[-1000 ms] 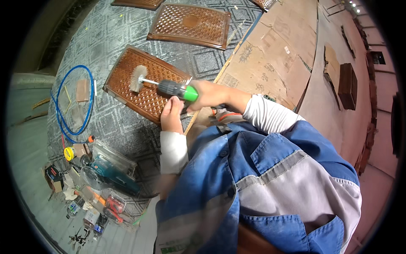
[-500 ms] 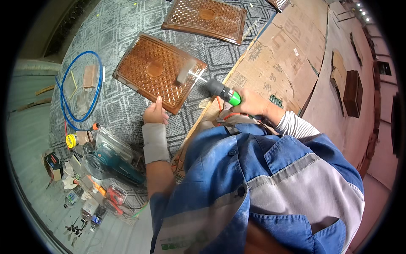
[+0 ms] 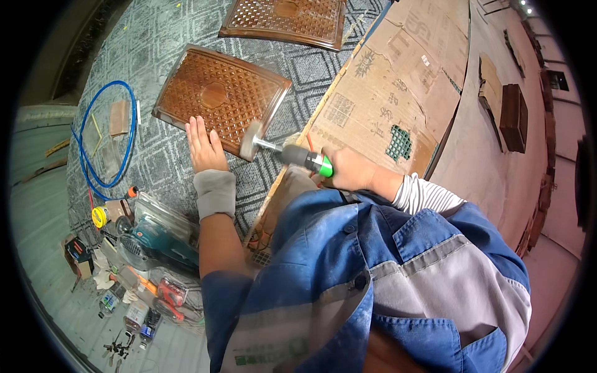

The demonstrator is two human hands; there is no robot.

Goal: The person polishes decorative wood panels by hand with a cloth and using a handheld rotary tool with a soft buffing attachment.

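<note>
A brown, glossy wooden panel (image 3: 217,96) with a raised diamond pattern and an oval centre lies on a grey patterned cloth (image 3: 311,68). On its near edge rests my left hand (image 3: 205,146), flat with fingers stretched out. My right hand (image 3: 351,169) is wrapped round a black and green power drill (image 3: 301,157). A blurred, pale round sanding head (image 3: 249,140) sits on the drill's shaft, at the panel's near right corner. The drill's rear is hidden by my hand.
A second panel (image 3: 283,25) lies beyond. Cardboard (image 3: 398,81) covers the right side. At left are a coiled blue hose (image 3: 132,130), a teal power tool (image 3: 165,239), a yellow tape roll (image 3: 99,217) and several bottles. Dark wooden pieces (image 3: 513,118) lie far right.
The sanding head has moved nearer and left, from the panel's right side to its near corner. My left hand has gone from gripping the edge to lying flat with fingers extended.
</note>
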